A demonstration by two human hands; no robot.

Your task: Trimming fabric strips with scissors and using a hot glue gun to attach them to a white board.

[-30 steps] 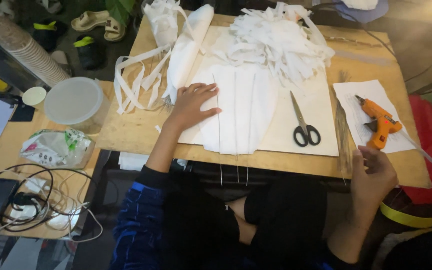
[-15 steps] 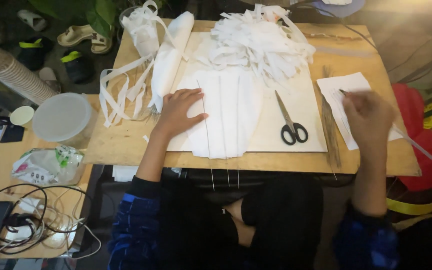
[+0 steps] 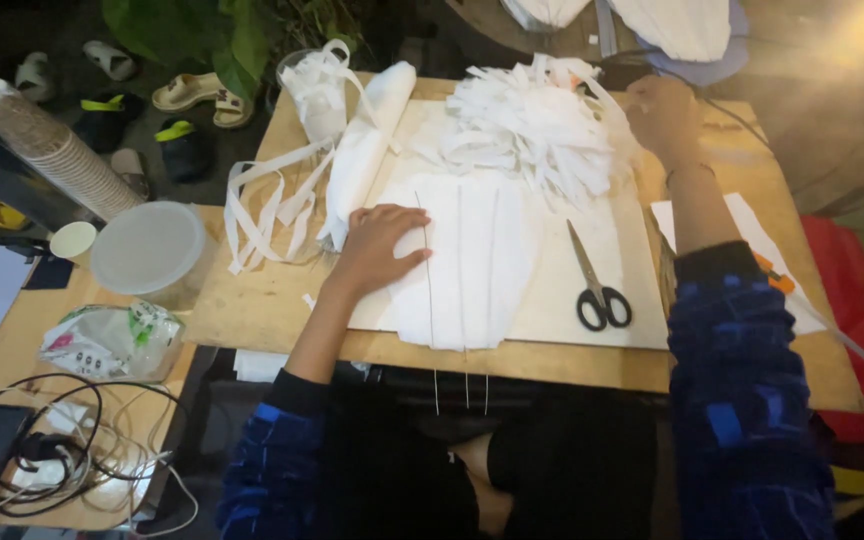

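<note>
My left hand point(image 3: 377, 245) lies flat, fingers spread, on the left edge of several overlapping white sheets point(image 3: 477, 260) with thin wires point(image 3: 430, 300) running down them. My right hand point(image 3: 660, 115) reaches to the far side of the wooden board point(image 3: 272, 300), its fingers curled at the right edge of a heap of white strips point(image 3: 532, 125). I cannot see whether it grips anything. Black-handled scissors point(image 3: 597, 285) lie shut to the right of the sheets, under my right forearm's line.
A white roll point(image 3: 367, 150) and loose white ribbons point(image 3: 262, 200) lie at the left of the board. Further left are a round plastic tub point(image 3: 147, 250), stacked paper cups point(image 3: 52, 150), a bag point(image 3: 112, 340) and tangled cables point(image 3: 42, 460). A white paper point(image 3: 742, 220) lies right.
My right hand has left the orange glue gun on the white paper at the right and gone up to the heap of strips. My left hand has stayed on the sheets.
</note>
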